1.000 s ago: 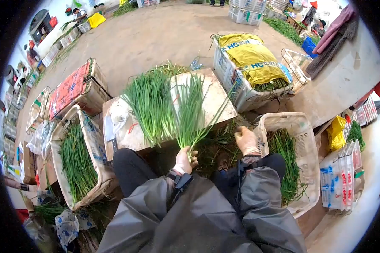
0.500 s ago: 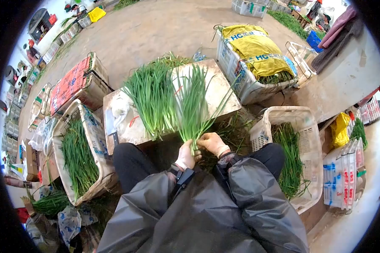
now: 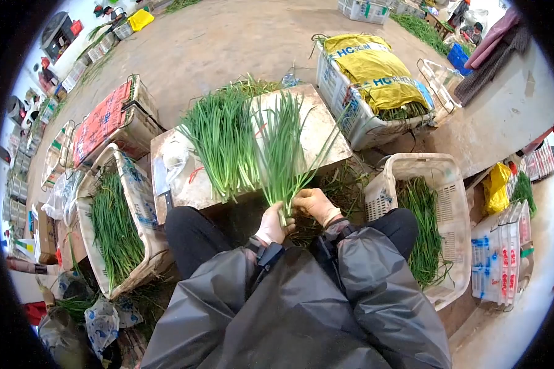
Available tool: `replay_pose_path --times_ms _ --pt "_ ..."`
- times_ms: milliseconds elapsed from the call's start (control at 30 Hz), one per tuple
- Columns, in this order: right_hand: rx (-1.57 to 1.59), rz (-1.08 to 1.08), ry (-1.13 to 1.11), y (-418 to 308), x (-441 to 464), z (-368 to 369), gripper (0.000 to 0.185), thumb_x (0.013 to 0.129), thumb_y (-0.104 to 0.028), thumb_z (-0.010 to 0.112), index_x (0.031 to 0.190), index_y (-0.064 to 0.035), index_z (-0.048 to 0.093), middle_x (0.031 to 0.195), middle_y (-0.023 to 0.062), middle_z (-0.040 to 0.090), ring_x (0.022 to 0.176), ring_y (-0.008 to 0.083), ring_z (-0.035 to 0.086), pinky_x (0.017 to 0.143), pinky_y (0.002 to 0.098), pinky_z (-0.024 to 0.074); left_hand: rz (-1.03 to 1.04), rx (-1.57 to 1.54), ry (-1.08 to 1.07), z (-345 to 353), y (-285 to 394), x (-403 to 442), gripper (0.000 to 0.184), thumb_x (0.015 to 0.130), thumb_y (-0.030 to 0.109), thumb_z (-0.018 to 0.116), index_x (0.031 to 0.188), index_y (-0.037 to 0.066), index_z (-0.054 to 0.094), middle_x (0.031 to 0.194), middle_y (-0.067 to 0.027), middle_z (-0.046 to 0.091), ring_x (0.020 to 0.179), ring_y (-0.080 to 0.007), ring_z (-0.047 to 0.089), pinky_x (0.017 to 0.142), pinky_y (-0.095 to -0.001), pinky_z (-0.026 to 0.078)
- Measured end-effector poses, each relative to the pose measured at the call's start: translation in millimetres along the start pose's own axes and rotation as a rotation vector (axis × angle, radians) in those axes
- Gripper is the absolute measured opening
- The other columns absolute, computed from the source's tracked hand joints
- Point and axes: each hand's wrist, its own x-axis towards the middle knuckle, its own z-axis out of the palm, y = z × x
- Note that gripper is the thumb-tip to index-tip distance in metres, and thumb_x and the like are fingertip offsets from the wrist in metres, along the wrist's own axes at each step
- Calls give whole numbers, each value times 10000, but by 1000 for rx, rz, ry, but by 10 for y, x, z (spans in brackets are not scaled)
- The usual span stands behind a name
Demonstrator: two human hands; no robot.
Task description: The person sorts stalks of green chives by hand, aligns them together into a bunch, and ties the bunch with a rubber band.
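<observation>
My left hand, in a pale thin glove, is closed round the lower stems of a bunch of chives. The green leaves fan out upward, over the edge of a worn board. At the bunch's right side, my right hand, also gloved, has its fingers pinched on the stems near the base. Just left of it, a larger pile of chives lies on the board, stem ends toward me. A knife rests at the board's left edge, beside a white plastic bag and a red tie.
Crates of chives stand at my left and right. Ahead are a crate under a yellow sack and one under a red sack. Loose stalks litter the floor below the board. Other people sit far off.
My right hand has shifted slightly right and up along the stems, while my left hand keeps its hold. At lower left, the green bunch near a person has dropped partly out of sight.
</observation>
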Motion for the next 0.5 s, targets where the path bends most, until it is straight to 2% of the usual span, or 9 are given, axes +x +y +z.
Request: replay_pose_path --times_ms 100,200,300,400,500 --pt "-53 -6 -41 -25 16 -123 176 892 -184 736 910 -9 742 763 17 688 630 81 563 576 251 431 -53 -59 -19 8 43 0 281 1036 379 508 1093 135 635 855 -50 701 608 -191 612 527 -327 519" --pt "-74 -28 -67 28 12 -122 189 889 -182 735 911 5 747 775 23 697 671 94 590 613 265 463 -55 -113 -62 1 35 30 210 1006 318 589 1058 124 647 849 -43 695 629 -182 617 532 -312 516" --pt "-82 -41 -39 119 24 -92 215 892 -182 727 930 29 740 774 29 698 680 105 598 635 276 483 -39 -31 -27 13 5 72 125 972 223 648 1024 109 651 844 -34 685 660 -170 619 556 -295 518" --pt "-77 -64 57 89 40 -124 159 900 -167 745 942 -14 737 721 -8 651 596 74 532 539 242 407 -45 -36 -41 -6 0 87 96 949 153 673 1014 86 649 843 -27 678 688 -161 619 582 -279 523" --pt "11 -34 37 -56 0 -290 169 922 -173 730 966 -10 730 736 -7 650 608 69 547 557 227 418 -28 -10 -34 -10 -5 102 93 954 139 665 1006 64 649 845 -34 676 692 -158 615 596 -276 528"
